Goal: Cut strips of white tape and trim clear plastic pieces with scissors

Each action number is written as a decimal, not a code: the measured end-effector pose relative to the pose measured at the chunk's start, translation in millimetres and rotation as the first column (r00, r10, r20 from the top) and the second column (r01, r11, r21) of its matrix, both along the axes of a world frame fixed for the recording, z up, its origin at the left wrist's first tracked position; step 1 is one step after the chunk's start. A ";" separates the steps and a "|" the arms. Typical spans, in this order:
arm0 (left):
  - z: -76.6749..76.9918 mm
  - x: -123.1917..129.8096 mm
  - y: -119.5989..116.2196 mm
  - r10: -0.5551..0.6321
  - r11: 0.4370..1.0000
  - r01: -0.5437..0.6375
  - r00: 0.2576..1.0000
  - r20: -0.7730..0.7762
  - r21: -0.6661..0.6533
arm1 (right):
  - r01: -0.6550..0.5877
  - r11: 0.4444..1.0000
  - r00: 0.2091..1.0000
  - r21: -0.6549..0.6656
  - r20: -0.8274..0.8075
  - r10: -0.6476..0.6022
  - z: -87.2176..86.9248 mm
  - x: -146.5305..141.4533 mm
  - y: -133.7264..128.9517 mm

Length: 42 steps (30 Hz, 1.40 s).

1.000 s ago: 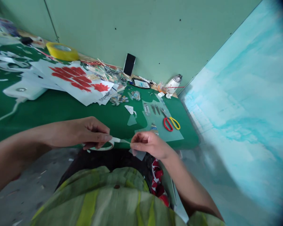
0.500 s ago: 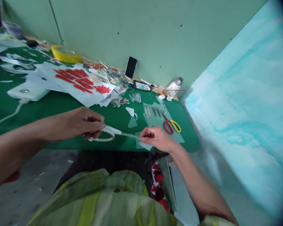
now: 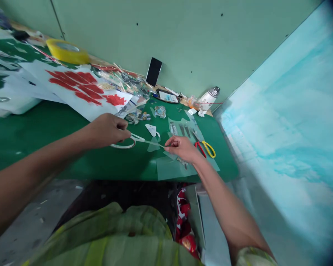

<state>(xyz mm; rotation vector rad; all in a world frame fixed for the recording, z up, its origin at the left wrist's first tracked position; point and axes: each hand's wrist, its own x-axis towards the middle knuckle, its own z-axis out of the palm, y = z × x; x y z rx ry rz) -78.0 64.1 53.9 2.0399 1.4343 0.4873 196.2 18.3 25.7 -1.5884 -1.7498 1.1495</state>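
My left hand (image 3: pixel 111 129) is closed on a narrow white roll of tape (image 3: pixel 125 146), whose ring hangs under the fingers. From the roll a thin clear strip (image 3: pixel 154 143) stretches taut to the right. My right hand (image 3: pixel 181 148) pinches the strip's far end between thumb and fingertips. Below and behind that hand, clear plastic sheets (image 3: pixel 166 170) lie on the green table (image 3: pixel 100 162), with small dark pieces on them. Scissors (image 3: pixel 209 149) with one red and one yellow handle rest just right of my right hand. A white paper scrap (image 3: pixel 151 129) lies between the hands, farther back.
Papers with red paint (image 3: pixel 77 85) cover the left side, near a yellow tape roll (image 3: pixel 68 51) and a white box with a cable (image 3: pixel 13 101). A phone (image 3: pixel 154 71) leans on the green wall. A white bottle (image 3: pixel 208 99) stands at the back right corner.
Both hands have moved up, away from the table's front edge, with the tape still stretched between them. More of the plastic sheet under the right hand shows. The view has shifted slightly.
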 end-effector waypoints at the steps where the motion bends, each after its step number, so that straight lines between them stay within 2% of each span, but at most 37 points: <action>1: -3.6 2.6 2.7 0.001 0.999 -0.001 1.000 -0.010 0.039 | 0.005 1.000 1.000 -0.008 -0.005 -0.005 -2.2 1.5 3.8; 5: -9.8 11.0 9.7 -0.038 0.965 0.064 0.993 -0.109 0.254 | -0.044 0.997 0.999 0.065 0.010 0.044 -9.9 5.8 14.9; 8: -3.7 20.2 12.6 -0.058 0.923 0.175 0.943 -0.327 0.342 | -0.122 0.980 0.991 0.155 0.066 0.113 -14.0 9.2 21.0; 11: 4.6 33.3 15.0 -0.084 0.907 0.295 0.825 -0.559 0.299 | -0.191 0.961 0.978 0.202 0.122 0.169 -18.5 13.8 25.6; 15: 9.6 50.8 18.4 -0.153 0.916 0.368 0.686 -0.711 0.159 | -0.242 0.948 0.961 0.206 0.186 0.205 -22.8 19.3 27.5; 19: 5.0 61.6 23.3 -0.221 0.897 0.434 0.601 -0.768 0.081 | -0.248 0.949 0.947 0.193 0.257 0.195 -21.5 20.4 24.6; 22: -3.4 64.7 26.2 -0.281 0.863 0.504 0.549 -0.787 0.043 | -0.264 0.947 0.931 0.180 0.304 0.202 -21.3 19.4 22.6; 26: -11.4 65.2 26.9 -0.367 0.814 0.580 0.480 -0.797 -0.025 | -0.369 0.888 0.904 0.275 0.327 0.275 -28.5 19.4 24.2; 30: -10.9 65.0 26.2 -0.365 0.804 0.592 0.418 -0.832 -0.056 | -0.413 0.855 0.887 0.315 0.350 0.300 -33.2 19.4 27.0; 37: -11.9 64.3 23.6 -0.404 0.782 0.613 0.364 -0.839 -0.110 | -0.499 0.844 0.786 0.196 0.512 0.346 -19.2 9.9 29.0; 42: -14.4 61.6 25.5 -0.413 0.779 0.617 0.367 -0.834 -0.115 | -0.480 0.872 0.765 0.094 0.533 0.363 -9.9 4.3 31.9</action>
